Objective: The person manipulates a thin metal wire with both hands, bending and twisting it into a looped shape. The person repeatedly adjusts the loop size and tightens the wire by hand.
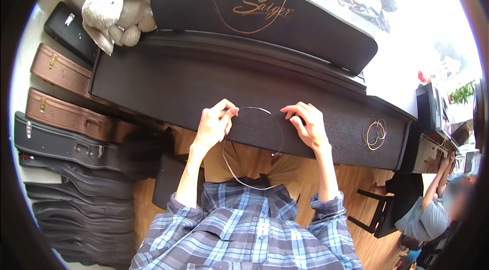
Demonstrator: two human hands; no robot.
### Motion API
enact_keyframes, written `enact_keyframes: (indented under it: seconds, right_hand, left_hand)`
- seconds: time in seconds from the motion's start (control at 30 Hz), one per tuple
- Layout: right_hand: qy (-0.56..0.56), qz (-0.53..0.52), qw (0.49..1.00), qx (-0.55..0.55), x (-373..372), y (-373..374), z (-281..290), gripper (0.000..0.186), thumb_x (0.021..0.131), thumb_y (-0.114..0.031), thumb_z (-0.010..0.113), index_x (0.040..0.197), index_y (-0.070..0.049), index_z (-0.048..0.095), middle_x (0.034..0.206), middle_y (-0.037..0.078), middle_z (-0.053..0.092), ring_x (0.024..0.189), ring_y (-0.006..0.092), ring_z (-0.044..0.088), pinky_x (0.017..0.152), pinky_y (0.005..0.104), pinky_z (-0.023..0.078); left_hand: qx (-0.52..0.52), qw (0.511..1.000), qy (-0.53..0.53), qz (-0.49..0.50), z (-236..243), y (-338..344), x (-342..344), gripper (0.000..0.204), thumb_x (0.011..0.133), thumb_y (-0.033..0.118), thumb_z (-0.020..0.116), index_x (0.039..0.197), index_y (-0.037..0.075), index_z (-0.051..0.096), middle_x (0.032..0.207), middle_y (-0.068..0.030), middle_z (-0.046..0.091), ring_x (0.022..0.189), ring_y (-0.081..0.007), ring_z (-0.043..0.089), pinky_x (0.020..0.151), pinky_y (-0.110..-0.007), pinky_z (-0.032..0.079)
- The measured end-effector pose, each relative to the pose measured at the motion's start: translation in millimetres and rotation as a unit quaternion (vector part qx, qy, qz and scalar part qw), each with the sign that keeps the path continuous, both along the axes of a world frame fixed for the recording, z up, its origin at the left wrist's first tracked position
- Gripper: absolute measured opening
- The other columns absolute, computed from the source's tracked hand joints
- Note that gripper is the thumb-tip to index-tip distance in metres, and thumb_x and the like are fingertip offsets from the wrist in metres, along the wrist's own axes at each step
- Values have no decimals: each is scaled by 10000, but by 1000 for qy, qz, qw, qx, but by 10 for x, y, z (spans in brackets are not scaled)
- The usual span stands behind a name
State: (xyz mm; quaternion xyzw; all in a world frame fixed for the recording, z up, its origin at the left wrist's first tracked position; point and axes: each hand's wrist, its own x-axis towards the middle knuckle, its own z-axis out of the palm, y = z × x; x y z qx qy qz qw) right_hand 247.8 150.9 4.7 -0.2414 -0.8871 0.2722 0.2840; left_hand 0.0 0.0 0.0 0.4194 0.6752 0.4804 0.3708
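My left hand (215, 123) is closed in a pinch on a thin metal instrument string (255, 108), holding it above the front edge of a dark digital piano (204, 86). From the pinch the string bows in a loose loop between my hands, with a small bead-like end near my lap. Another stretch of it curves down in front of my shirt. Just right of the loop, my right hand (308, 123) is open, its fingers bent and the thumb apart. A coil of copper-coloured string (376, 135) lies on the piano lid to the right.
Another copper-coloured string (239, 31) hangs over the piano's music stand (316, 28). A plush rabbit (119, 12) sits at the back left. Instrument cases (66, 127) line the left side. On the right, a person (430, 214) sits by a black chair (379, 209).
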Motion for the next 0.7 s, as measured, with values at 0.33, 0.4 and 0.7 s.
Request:
enact_keyframes:
  seconds: [0.33, 0.4, 0.7]
  right_hand:
    - [-30, -25, 999, -3, -20, -341, 124, 191, 860, -286, 810, 804, -135, 707, 658, -35, 573, 641, 135, 525, 802, 306, 409]
    - [19, -55, 996, -73, -26, -316, 111, 171, 884, -248, 793, 818, -122, 698, 598, -34, 604, 512, 115, 510, 782, 309, 433]
    - [192, -97, 919, -330, 24, -196, -17, 177, 1034, -191, 625, 919, -77, 555, 626, -32, 555, 569, 27, 465, 536, 213, 344]
  left_hand:
    - [19, 999, 13, 32, 5, 58, 38, 416, 1020, 431, 618, 873, 42, 640, 492, 17, 535, 367, -44, 439, 380, -246, 330]
    - [21, 999, -9, 32, 10, 48, 41, 349, 1015, 380, 647, 917, 46, 640, 533, 16, 570, 401, -34, 468, 387, -233, 342]
    - [111, 990, -85, 25, 52, 192, 269, 136, 982, 153, 700, 997, 45, 620, 732, -34, 661, 504, -35, 559, 417, -199, 404]
